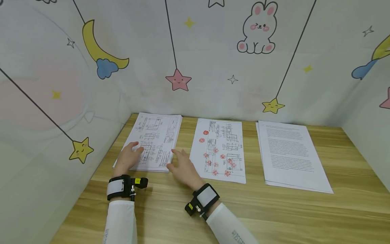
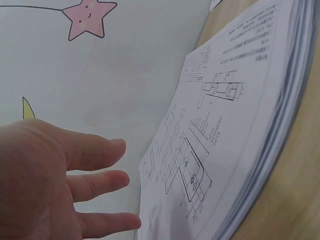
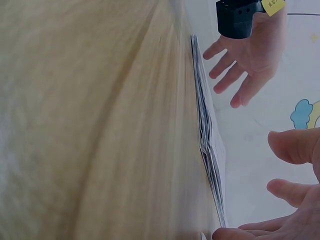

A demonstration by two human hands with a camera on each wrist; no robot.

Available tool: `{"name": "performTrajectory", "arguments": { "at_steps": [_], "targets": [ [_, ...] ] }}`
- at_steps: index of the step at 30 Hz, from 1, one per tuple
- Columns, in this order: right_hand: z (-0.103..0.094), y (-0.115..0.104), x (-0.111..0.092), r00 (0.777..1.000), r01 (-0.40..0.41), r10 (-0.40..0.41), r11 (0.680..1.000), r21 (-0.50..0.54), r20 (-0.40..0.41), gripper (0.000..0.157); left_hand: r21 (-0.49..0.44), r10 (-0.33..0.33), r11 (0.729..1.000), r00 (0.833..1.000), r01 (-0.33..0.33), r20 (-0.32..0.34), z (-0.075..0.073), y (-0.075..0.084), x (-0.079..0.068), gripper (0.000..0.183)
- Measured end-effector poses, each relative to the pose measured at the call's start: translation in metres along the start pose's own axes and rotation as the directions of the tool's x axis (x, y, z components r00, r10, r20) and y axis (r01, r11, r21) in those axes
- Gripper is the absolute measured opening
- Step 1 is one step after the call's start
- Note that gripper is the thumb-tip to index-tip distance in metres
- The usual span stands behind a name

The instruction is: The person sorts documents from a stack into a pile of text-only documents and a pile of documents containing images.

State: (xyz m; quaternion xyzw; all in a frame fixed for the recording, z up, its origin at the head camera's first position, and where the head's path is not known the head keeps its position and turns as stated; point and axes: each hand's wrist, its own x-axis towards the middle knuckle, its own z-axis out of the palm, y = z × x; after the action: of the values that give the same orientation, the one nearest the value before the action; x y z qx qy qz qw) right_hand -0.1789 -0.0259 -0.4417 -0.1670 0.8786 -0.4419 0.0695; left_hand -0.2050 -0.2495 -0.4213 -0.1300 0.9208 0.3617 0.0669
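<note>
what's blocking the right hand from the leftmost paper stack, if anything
Nothing visible: the right hand is by the right edge of the leftmost paper stack; the stamped sheet lies on the hand's other side.

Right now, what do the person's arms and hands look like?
The left hand and right hand are bare, each with a black wrist strap, pale rectangular panel and small black block with a yellow label. White sleeves carry grey lettering.

The left hand point(image 3: 256, 57), fingers apart, hung over a paper stack point(image 3: 204, 112); the right hand point(image 3: 306, 217) was near its edge.
</note>
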Motion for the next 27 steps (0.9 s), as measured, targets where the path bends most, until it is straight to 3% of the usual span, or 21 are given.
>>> {"name": "performTrajectory", "arguments": {
  "at_steps": [6,17,23,27],
  "targets": [
    [0.000,0.006,0.002,1.000,-0.009,0.009,1.000,0.024,0.022,0.058,-0.006,-0.032,0.999,0.996,0.032,0.078,0.001,0.005,0.000,0.065],
    [0.003,0.006,0.001,0.998,0.003,-0.005,0.999,0.038,0.056,0.059,0.104,-0.014,0.995,0.995,0.004,0.094,0.013,0.002,0.002,0.062],
    [0.002,0.006,0.002,0.998,0.004,-0.005,1.000,0.029,0.059,0.059,0.150,0.069,0.985,0.994,-0.081,0.082,0.021,0.007,-0.003,0.058],
    [0.000,0.007,0.002,0.999,-0.012,0.008,0.997,0.074,0.052,0.059,0.168,0.115,0.977,0.990,-0.128,0.084,0.021,0.009,-0.005,0.058]
  ]
}}
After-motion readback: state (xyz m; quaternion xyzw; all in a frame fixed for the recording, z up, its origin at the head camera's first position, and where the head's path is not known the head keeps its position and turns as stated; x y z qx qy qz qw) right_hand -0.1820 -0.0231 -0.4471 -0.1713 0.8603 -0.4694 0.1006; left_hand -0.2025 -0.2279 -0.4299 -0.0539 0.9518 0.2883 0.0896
